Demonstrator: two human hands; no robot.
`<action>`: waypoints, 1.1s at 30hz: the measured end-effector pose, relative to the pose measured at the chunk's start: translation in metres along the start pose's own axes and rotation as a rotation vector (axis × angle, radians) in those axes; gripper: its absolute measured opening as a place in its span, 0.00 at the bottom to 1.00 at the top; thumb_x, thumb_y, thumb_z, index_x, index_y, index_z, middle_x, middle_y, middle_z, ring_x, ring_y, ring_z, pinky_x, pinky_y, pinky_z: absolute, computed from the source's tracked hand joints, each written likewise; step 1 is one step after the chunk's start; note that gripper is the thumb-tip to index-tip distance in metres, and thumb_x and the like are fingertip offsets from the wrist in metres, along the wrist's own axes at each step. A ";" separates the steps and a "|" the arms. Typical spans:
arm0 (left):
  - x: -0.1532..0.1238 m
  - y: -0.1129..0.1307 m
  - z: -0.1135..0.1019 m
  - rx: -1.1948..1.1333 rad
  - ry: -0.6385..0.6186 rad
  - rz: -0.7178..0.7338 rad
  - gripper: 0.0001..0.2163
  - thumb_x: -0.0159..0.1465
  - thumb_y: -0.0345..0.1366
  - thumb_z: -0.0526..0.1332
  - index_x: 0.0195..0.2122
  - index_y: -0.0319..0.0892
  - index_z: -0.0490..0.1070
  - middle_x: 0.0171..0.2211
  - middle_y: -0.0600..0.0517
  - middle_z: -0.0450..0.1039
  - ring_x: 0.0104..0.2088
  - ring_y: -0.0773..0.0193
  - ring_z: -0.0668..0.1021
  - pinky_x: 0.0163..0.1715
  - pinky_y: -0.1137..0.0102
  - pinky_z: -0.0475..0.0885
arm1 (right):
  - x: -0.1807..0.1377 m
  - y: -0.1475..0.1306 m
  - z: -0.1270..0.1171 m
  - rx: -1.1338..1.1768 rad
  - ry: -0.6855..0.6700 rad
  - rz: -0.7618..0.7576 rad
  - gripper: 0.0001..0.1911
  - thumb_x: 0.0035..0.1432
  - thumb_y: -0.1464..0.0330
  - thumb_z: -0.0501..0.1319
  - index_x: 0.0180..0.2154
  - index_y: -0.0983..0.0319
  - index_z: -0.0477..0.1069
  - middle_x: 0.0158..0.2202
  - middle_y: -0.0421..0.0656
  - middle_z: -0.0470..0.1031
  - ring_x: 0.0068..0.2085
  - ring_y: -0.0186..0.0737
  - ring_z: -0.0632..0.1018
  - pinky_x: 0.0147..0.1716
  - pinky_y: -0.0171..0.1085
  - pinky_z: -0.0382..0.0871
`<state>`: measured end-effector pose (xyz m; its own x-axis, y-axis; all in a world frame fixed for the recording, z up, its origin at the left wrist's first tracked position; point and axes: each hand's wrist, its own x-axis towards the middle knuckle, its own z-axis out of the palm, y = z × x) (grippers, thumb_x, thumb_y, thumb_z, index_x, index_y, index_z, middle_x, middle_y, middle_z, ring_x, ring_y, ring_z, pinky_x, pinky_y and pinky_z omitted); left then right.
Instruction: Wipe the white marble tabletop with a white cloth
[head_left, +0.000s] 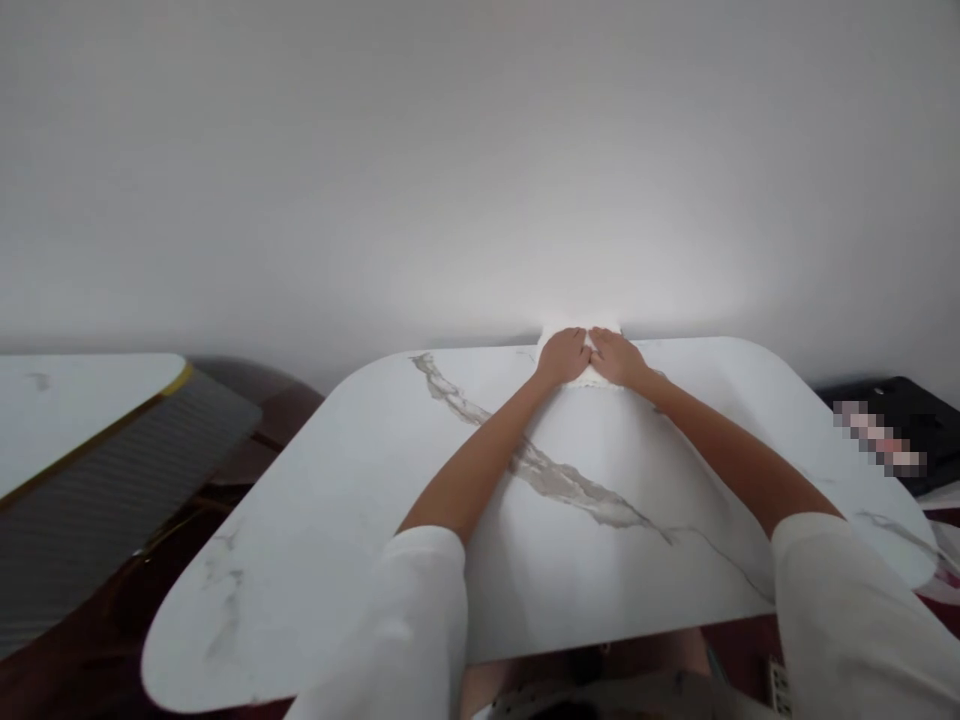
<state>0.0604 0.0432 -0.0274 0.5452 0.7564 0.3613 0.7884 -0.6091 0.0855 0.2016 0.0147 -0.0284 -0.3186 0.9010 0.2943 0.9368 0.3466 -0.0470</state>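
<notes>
Both arms reach forward to the far edge of a white marble-patterned table (pixel 337 530). There a white cloth (pixel 589 382), or perhaps a paper towel, lies flat against the tabletop, its far end close to the wall. My left hand (pixel 564 355) rests palm down on its left part, fingers stretched out and pointing inward. On the right part lies my right hand (pixel 616 357), also palm down with extended fingers. The thumbs and fingertips nearly meet in the middle. Much of the cloth is hidden under the hands.
A plain pale wall (pixel 480 170) stands right behind the table. To the left is another white tabletop (pixel 82 400) with a gold edge and a grey ribbed side. A black bag-like object (pixel 892 395) sits beyond the right edge, partly pixelated.
</notes>
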 end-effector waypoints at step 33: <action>-0.193 0.198 -0.084 -0.471 -0.290 -0.202 0.26 0.63 0.34 0.47 0.63 0.32 0.52 0.65 0.45 0.46 0.65 0.58 0.50 0.64 0.62 0.46 | -0.271 -0.053 -0.086 0.033 -0.034 -0.087 0.30 0.58 0.69 0.46 0.62 0.68 0.53 0.64 0.50 0.54 0.64 0.43 0.55 0.61 0.47 0.54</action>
<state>0.0873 -0.2440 -0.0021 0.5054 0.8623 0.0322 0.7093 -0.4364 0.5536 0.2511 -0.2701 -0.0231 -0.4039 0.8751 0.2666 0.9002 0.4321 -0.0545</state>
